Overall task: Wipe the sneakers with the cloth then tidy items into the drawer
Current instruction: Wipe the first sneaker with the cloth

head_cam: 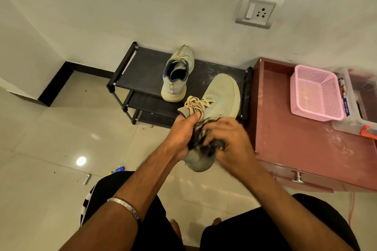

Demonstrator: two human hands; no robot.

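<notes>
While our left hand (pixel 183 130) curls around the collar of the pale sneaker (pixel 216 104), thumb pressed near the laces, our right hand (pixel 228 138) bunches the dark cloth (pixel 204 140) against its heel side, fingers closed over the fabric (the hand is blurred, so we judge it to be mid-rub). We hold this shoe in the air just in front of the black shoe rack (pixel 142 71), toe pointing away from us toward the rack's right end. Its partner, the second sneaker (pixel 176 75), sits on the rack's top shelf, heel toward us; whether it has been wiped we cannot tell. To the right of the rack, touching its end post, stands the reddish drawer unit (pixel 306 138), carrying a pink basket (pixel 318 93) and, beyond that, a clear plastic box (pixel 359 108); its front drawer, with a metal handle (pixel 297 176), looks closed. By our reckoning we are in the wiping stage, so tidying the items into the drawer remains wholly ahead. Small loose things lie on the tiled floor (pixel 61 138) well left of and nearer to us than the rack.
</notes>
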